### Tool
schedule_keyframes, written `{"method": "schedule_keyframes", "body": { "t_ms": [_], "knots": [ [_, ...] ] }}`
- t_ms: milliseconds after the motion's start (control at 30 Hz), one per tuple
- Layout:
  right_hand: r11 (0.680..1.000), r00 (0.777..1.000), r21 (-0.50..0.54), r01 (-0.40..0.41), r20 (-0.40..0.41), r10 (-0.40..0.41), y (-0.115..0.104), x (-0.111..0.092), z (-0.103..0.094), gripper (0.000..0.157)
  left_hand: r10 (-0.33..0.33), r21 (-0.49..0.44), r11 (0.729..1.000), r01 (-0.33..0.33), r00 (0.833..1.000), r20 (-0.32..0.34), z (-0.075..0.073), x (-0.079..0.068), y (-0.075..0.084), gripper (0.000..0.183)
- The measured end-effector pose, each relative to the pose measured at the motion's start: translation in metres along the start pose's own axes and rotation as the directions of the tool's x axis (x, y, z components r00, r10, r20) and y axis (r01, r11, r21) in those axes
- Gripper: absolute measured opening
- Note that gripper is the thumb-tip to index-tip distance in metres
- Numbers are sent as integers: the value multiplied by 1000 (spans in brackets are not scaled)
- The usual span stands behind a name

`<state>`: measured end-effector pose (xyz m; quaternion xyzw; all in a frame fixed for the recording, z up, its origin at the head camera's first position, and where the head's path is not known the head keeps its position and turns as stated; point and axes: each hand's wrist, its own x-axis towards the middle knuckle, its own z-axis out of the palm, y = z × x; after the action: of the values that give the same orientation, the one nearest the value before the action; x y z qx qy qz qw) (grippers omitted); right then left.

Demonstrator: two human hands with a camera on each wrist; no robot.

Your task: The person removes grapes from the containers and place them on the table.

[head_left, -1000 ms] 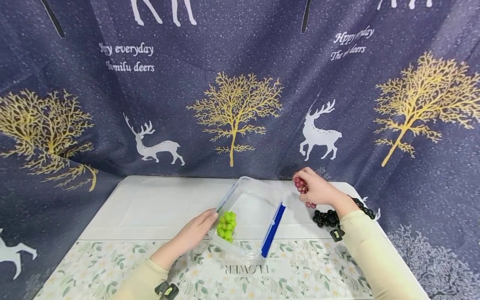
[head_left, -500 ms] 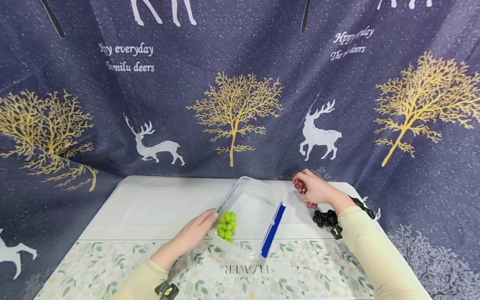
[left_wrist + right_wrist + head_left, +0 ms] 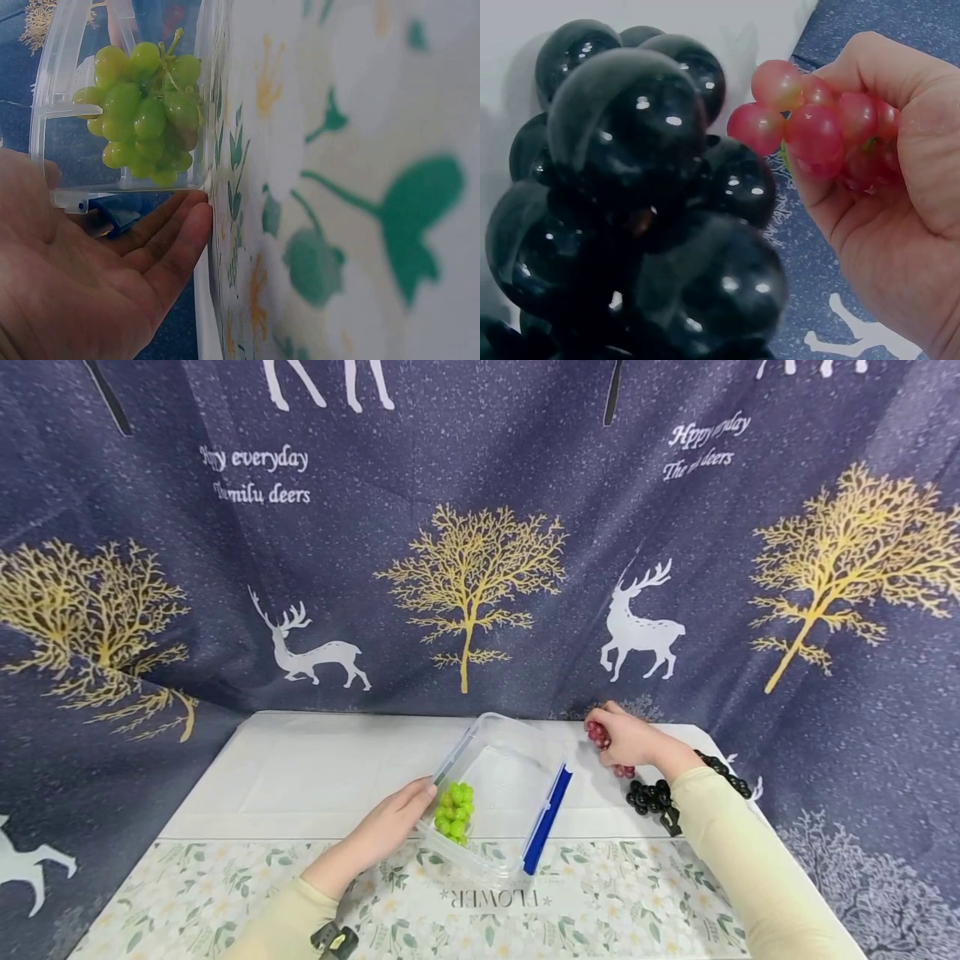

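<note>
Near the middle of the table, a clear plastic box [image 3: 506,793] stands without a lid over its top. Inside, against its left side, lies a bunch of green grapes [image 3: 453,812]. My left hand [image 3: 393,818] holds the box's left wall, thumb at the rim and fingers along the outside by a blue clasp [image 3: 112,214]. On the right, my right hand [image 3: 630,739] grips a bunch of red grapes [image 3: 825,131], palm partly hiding it. Bunches of black grapes [image 3: 648,796] lie under and beside the right wrist, large in the right wrist view.
A blue clasp flap [image 3: 547,820] hangs out from the box's right side. White cloth [image 3: 300,768] covers the table's back part, and a flowered mat [image 3: 615,902] the front. Behind the table hangs a dark blue curtain [image 3: 517,460] with deer and trees.
The right hand has dipped slightly, still with the red grapes, and its forearm has shifted a little leftward over the black grapes. The left hand and the box have stayed put.
</note>
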<state>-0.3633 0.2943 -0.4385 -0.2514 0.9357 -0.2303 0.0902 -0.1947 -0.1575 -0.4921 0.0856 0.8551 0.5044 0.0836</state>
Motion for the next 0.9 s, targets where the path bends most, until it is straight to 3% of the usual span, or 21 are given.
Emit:
{"method": "schedule_keyframes", "body": {
  "t_ms": [233,567,700,900],
  "knots": [
    [1000,1000,-26,-15,18,15,1,3,5,64,-2,4,1000,2,1000,-6,0,0,1,70],
    [986,1000,-166,-2,10,4,11,7,9,66,-9,-6,1000,9,1000,-6,0,0,0,73],
    [988,999,-151,-18,43,25,12,7,8,74,-7,-5,1000,7,1000,-11,-1,0,0,73],
    [986,994,-161,-45,89,60,10,7,7,71,-6,-7,1000,6,1000,-3,0,0,0,74]
  ]
}}
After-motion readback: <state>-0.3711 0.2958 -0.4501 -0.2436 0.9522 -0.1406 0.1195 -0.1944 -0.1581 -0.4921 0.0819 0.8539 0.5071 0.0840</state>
